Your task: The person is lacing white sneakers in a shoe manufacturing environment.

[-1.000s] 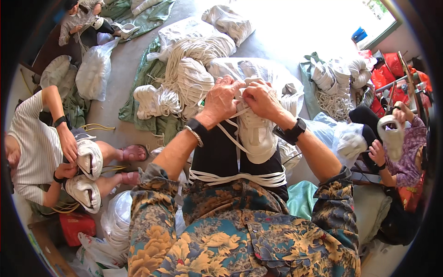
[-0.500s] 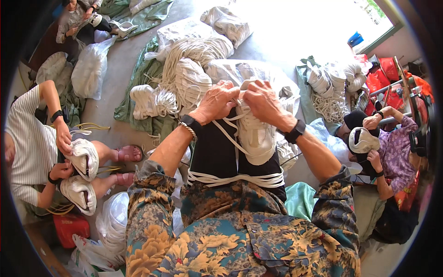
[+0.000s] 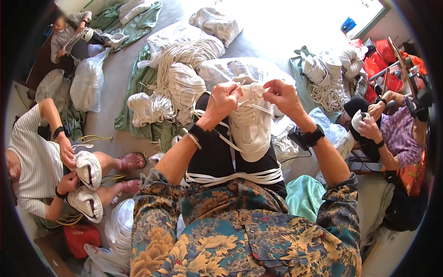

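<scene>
A white sneaker [image 3: 250, 134] rests on my black-trousered thighs, its toe toward me and its upper partly laced. At its left side my left hand [image 3: 223, 104] is closed, thumb and finger pinching a white shoelace near the top eyelets. Opposite, my right hand [image 3: 285, 98] pinches the lace at the shoe's right edge, slightly away from the upper. A loop of lace hangs down the shoe's left side. Several spare white laces [image 3: 221, 180] lie across my thighs. The lace tips inside my fingers are too small to make out.
Ahead lie bundled laces [image 3: 182, 55], a pile of white shoes [image 3: 186, 85] and plastic bags on green sacking. Co-workers handle shoes at the left [image 3: 37, 157], the right [image 3: 397, 134] and the far left. A green cloth [image 3: 304, 196] lies beside my right thigh.
My hands have moved apart from close together above the shoe, the right one going rightward. More of the shoe's tongue and lacing now shows between them. The view has shifted slightly.
</scene>
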Available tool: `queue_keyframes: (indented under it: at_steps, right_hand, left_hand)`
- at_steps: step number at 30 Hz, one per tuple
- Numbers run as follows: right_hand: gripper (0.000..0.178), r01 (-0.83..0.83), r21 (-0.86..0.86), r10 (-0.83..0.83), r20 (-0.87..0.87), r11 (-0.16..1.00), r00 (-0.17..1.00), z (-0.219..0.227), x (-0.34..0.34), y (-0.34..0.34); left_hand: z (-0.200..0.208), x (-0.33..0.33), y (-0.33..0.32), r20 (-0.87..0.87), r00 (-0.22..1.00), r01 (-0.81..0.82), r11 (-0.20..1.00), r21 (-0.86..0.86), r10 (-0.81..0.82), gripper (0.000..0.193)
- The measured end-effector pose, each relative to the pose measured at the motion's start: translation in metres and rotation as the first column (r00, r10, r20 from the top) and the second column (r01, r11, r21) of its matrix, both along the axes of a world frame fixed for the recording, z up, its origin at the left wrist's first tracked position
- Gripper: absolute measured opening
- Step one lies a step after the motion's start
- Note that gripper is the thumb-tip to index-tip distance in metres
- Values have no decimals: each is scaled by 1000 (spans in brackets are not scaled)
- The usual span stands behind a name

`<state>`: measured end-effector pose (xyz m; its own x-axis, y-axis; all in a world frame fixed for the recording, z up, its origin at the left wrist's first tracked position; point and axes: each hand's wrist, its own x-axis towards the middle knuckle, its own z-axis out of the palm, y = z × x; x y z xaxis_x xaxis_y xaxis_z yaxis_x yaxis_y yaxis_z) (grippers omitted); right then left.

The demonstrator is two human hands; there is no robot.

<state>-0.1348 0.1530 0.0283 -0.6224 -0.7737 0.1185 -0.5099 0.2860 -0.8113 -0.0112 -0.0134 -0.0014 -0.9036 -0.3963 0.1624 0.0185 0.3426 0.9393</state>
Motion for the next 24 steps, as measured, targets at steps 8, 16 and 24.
queue_keyframes:
  at_steps: [8,16,24]
  right_hand:
    - [13,74,-62,-73,12,995,997,-31,4,-3]
    - [21,7,75,0,-101,997,995,-4,13,-17]
    - [30,-322,229,357,-135,919,924,0,-10,-24]
  left_hand:
    - [22,19,80,-242,871,424,903,-67,-427,13]
    - [5,-7,18,192,980,-95,743,663,-46,21]
    - [9,-18,15,161,969,25,720,693,-189,17]
